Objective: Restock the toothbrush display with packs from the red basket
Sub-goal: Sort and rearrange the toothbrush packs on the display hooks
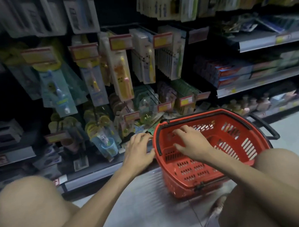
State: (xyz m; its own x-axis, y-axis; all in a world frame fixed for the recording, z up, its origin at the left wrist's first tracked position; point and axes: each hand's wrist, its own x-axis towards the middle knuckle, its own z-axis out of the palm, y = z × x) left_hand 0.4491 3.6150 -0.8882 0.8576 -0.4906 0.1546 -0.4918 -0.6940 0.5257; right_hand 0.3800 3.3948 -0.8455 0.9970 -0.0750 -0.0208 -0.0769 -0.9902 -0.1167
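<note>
Over the red basket [180,173], which sits on the floor between my knees and the bottom shelf [95,173], my right hand [190,142] hovers with its fingers spread and loosely bent, holding nothing. I judge it is reaching down to feel for a pack. My left hand [138,150] lies flat and relaxed against the basket's left rim, gripping nothing, probably to steady the basket so it does not slide while the other hand reaches in. The part of the basket's inside that I can see shows only bare red plastic (my right hand hides the rest, so I cannot tell whether a pack is left). Above and behind the basket the toothbrush packs [121,75] hang in rows on hooks. The basket stands close to the display so that each pack has only a short way to go.
</note>
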